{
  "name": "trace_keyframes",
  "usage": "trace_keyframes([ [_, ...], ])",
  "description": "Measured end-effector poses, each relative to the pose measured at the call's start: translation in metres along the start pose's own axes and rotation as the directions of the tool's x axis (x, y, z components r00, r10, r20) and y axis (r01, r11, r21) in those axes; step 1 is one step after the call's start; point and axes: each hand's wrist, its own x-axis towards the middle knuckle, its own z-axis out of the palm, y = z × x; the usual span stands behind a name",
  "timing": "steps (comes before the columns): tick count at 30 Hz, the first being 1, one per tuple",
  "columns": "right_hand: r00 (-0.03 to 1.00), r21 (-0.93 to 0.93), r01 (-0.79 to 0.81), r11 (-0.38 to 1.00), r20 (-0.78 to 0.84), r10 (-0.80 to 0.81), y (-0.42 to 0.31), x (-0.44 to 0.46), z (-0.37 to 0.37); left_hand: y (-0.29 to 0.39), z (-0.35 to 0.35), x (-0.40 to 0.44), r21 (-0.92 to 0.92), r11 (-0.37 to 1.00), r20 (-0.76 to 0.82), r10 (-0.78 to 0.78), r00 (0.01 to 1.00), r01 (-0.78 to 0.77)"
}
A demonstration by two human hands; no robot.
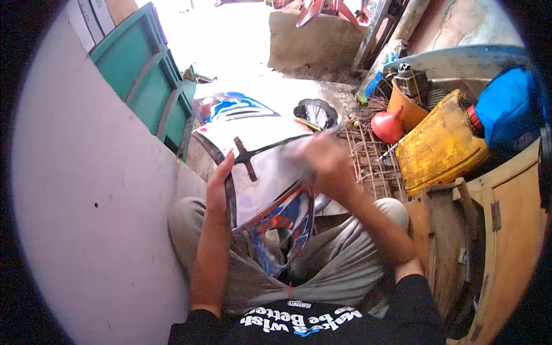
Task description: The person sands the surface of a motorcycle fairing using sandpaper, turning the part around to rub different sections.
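A motorcycle body panel (267, 178), white in the middle with blue, red and black graphics at its ends, lies across my lap. A dark cross-shaped mark (244, 158) stands out on its white face. My left hand (218, 181) grips the panel's left edge, thumb on top and the other fingers hidden behind it. Over the right side of the panel, my right hand (326, 161) is smeared by motion, at or just above the surface. Whether it holds anything, I cannot make out. Past the panel's far right edge is a dark scalloped bowl (316, 113) with liquid-like shine.
A white wall or board (98, 195) runs close along my left, with a green panel (138, 80) beyond. To the right are a metal grid (371, 155), a red funnel (388, 125), a yellow jerrycan (440, 144), a blue cloth or bag (506, 106) and wooden furniture (509, 230).
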Motion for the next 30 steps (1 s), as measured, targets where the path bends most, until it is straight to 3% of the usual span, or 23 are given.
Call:
trace_keyframes([
  [2, 0.984, 0.081, 0.163, 0.983, 0.065, -0.169, -0.022, -0.007, 0.008, 0.001, 0.0, 0.002, -0.075, 0.996, 0.036, -0.034, 0.999, 0.037],
  [3, 0.988, 0.013, 0.13, 0.991, 0.086, -0.131, -0.016, -0.013, 0.015, -0.002, -0.018, 0.006, -0.103, 0.992, 0.05, -0.065, 0.997, 0.07],
  [4, 0.99, -0.056, 0.09, 0.994, 0.112, -0.083, -0.016, -0.009, 0.014, -0.002, -0.025, 0.003, -0.136, 0.984, 0.062, -0.103, 0.993, 0.111],
  [5, 0.98, -0.045, -0.146, 0.988, 0.134, 0.15, 0.006, 0.004, -0.003, -0.007, -0.026, 0.003, -0.088, 0.994, 0.041, -0.059, 0.997, 0.063],
  [6, 0.97, -0.102, -0.22, 0.97, 0.083, 0.229, 0.024, 0.007, -0.008, -0.007, -0.015, 0.001, -0.093, 0.995, 0.015, -0.04, 0.999, 0.041],
  [8, 0.996, -0.084, -0.03, 0.996, 0.081, 0.037, 0.01, -0.013, 0.011, 0.001, 0.008, -0.002, -0.089, 0.996, -0.024, -0.003, 1.0, 0.0],
  [9, 0.989, 0.116, 0.113, 0.987, 0.077, -0.122, -0.024, -0.015, 0.009, 0.004, 0.005, -0.001, -0.058, 0.998, 0.004, 0.011, 1.0, -0.011],
  [12, 0.972, -0.016, 0.199, 0.98, 0.128, -0.196, -0.009, -0.024, 0.018, -0.003, -0.024, 0.006, -0.131, 0.99, 0.052, -0.038, 0.998, 0.045],
  [13, 0.996, -0.082, -0.043, 0.996, 0.068, 0.049, 0.011, -0.004, 0.01, -0.001, -0.011, 0.001, 0.114, 0.993, -0.13, 0.006, 0.991, 0.009],
  [14, 0.982, -0.117, -0.167, 0.979, 0.065, 0.175, 0.023, 0.008, -0.006, -0.001, -0.008, 0.0, 0.046, 0.999, -0.083, 0.015, 0.996, -0.011],
  [16, 0.994, -0.057, -0.102, 0.993, 0.031, 0.104, 0.003, -0.006, 0.001, -0.004, -0.002, 0.001, -0.077, 0.997, 0.013, 0.031, 0.999, -0.03],
  [17, 0.992, 0.13, 0.128, 0.983, -0.006, -0.128, -0.015, -0.013, 0.01, 0.0, 0.003, 0.0, -0.071, 0.997, 0.024, 0.022, 0.999, -0.02],
  [20, 0.985, -0.008, 0.148, 0.989, 0.092, -0.146, -0.012, -0.027, 0.016, -0.004, -0.023, 0.01, -0.123, 0.992, 0.15, -0.002, 0.989, 0.02],
  [22, 0.976, -0.176, -0.191, 0.966, 0.072, 0.206, 0.025, 0.009, -0.004, -0.005, -0.017, 0.004, -0.132, 0.991, 0.059, -0.023, 0.998, 0.031],
  [25, 0.991, 0.044, 0.13, 0.991, 0.01, -0.13, -0.01, -0.015, 0.014, -0.001, 0.002, 0.003, -0.108, 0.994, 0.065, -0.013, 0.998, 0.02],
  [27, 0.973, 0.08, 0.227, 0.971, 0.02, -0.229, -0.03, -0.022, 0.023, -0.005, -0.014, 0.01, -0.162, 0.986, 0.099, -0.03, 0.995, 0.046],
  [28, 0.978, 0.026, 0.201, 0.979, 0.054, -0.202, -0.019, -0.015, 0.012, -0.002, -0.011, 0.009, -0.187, 0.98, 0.115, -0.049, 0.992, 0.07],
  [29, 0.999, -0.04, 0.032, 0.999, 0.041, -0.031, 0.001, 0.003, 0.005, -0.003, -0.003, 0.003, 0.004, 1.0, -0.091, -0.005, 0.996, 0.006],
  [30, 0.979, -0.129, -0.186, 0.974, 0.059, 0.194, 0.018, 0.01, -0.003, -0.002, 0.0, 0.001, -0.047, 0.999, -0.053, -0.009, 0.999, 0.007],
])
